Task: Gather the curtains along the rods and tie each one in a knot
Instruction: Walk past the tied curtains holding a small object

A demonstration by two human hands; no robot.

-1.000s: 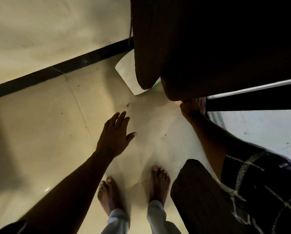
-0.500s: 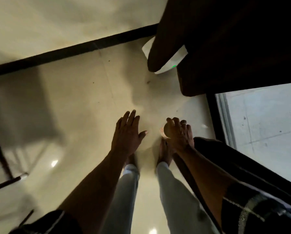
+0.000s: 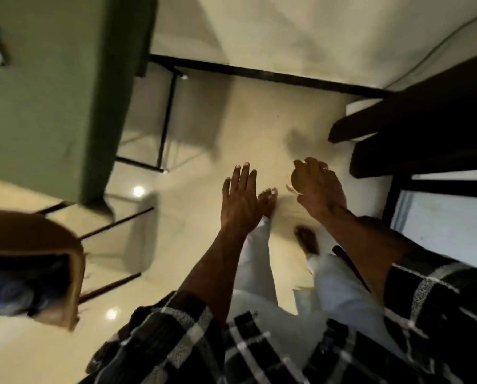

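While the person looks down at the pale floor [image 3: 204,151], the left hand [image 3: 241,199] is spread flat and empty. The right hand [image 3: 319,189] is loosely curled; I cannot tell if it holds anything. The dark curtain [image 3: 425,126] hangs ahead-right, nearer the right hand, with open floor between. A green tabletop [image 3: 51,106] stands well left.

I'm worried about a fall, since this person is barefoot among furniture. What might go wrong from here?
1. The bare feet are on a glossy floor that mirrors the lamps, so a slip is possible.
2. The thin black table leg and the chair stand close on the left; a toe might catch one.
3. The dark curtain hangs low on the right and might snag a foot.
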